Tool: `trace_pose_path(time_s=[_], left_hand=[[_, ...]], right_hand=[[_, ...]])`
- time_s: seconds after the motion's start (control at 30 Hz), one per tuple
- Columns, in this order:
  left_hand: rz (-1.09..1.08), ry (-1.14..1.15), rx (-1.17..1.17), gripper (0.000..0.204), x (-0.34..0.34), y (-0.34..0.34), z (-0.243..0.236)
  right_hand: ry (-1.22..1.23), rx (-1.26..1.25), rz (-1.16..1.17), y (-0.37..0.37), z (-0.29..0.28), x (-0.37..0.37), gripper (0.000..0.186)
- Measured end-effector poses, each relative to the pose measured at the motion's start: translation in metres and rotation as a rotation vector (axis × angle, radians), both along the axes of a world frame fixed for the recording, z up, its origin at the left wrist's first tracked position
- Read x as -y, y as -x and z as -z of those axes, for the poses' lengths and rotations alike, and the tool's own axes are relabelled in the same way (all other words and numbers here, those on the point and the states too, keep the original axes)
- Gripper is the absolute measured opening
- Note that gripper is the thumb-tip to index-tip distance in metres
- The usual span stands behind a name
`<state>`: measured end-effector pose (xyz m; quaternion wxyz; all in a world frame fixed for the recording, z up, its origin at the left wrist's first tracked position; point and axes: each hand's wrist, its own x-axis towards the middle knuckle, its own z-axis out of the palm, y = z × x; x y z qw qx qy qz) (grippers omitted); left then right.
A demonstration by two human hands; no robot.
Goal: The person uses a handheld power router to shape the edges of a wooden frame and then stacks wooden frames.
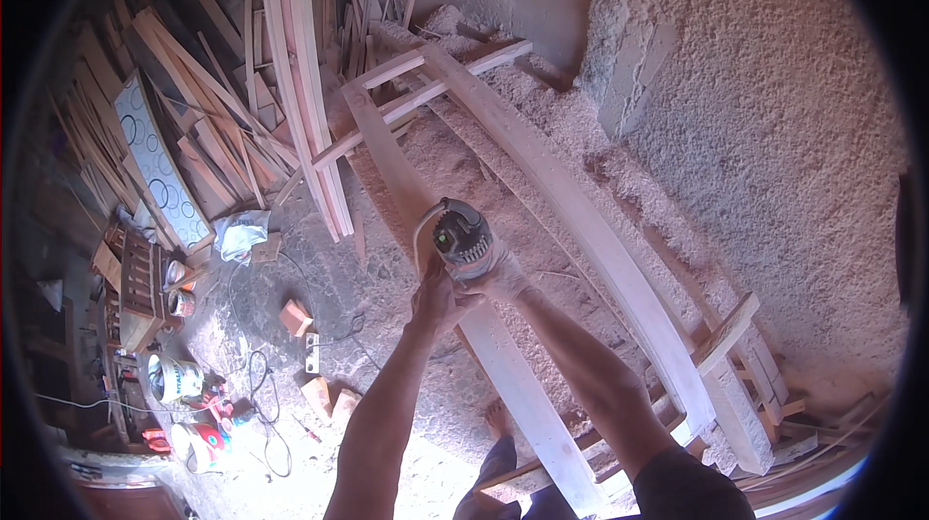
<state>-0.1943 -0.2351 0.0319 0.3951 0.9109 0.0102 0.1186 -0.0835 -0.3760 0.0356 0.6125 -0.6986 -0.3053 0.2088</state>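
The power tool (463, 235) is held by both hands over the long board (508, 380). It is gripped on its 7 o'clock side by the left hand (437, 297) and on its 5 o'clock side by the right hand (498, 278); how the hidden fingertips are placed cannot be told. A cord is looped over its dark, vented top.

From the tool, the long board is stretched toward 11 and 5 o'clock. Toward 11 it is joined by crosspieces (414, 107) to a second board (566, 196), by which a line from 1 to 4 o'clock is followed. A bare foot (498, 418) is seen at 6.

Farther out, shavings (658, 230) are heaped at 3, below a rough wall (764, 133) at 2. At 4, a short block (726, 331) is laid across timbers.

Tall planks (305, 85) are leaned between 10 and 11, with a ring-patterned panel (160, 157) between 9 and 10. A pale bag (240, 235) is seen at 9. Toward 8, a reddish block (295, 317), a white socket strip (312, 353) and a bucket (174, 378) are scattered.
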Motion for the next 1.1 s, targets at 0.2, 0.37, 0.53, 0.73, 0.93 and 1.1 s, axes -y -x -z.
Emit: trace_pose_path(time_s=[0.2, 0.37, 0.53, 0.73, 0.93, 1.1], left_hand=[[-0.072, 0.009, -0.133, 0.099, 0.032, 0.032, -0.003], [-0.027, -0.052, -0.019, 0.078, 0.075, 0.062, -0.016], [-0.047, 0.005, -0.06, 0.075, 0.115, 0.1, -0.005], [-0.027, -0.05, -0.042, 0.072, 0.172, 0.145, -0.015], [-0.257, 0.894, -0.228, 0.072, 0.244, 0.185, -0.041], [-0.087, -0.087, -0.11, 0.072, 0.262, 0.227, -0.014]], right_hand=[[0.023, -0.001, -0.006, 0.033, -0.011, 0.032, 0.09], [0.027, 0.074, 0.04, 0.063, -0.009, 0.073, 0.092], [0.106, 0.134, 0.034, 0.1, -0.019, 0.119, 0.092], [0.19, 0.138, 0.013, 0.146, -0.033, 0.18, 0.098], [0.181, 0.241, 0.059, 0.192, -0.012, 0.234, 0.089], [0.124, 0.231, 0.107, 0.227, -0.015, 0.272, 0.091]])
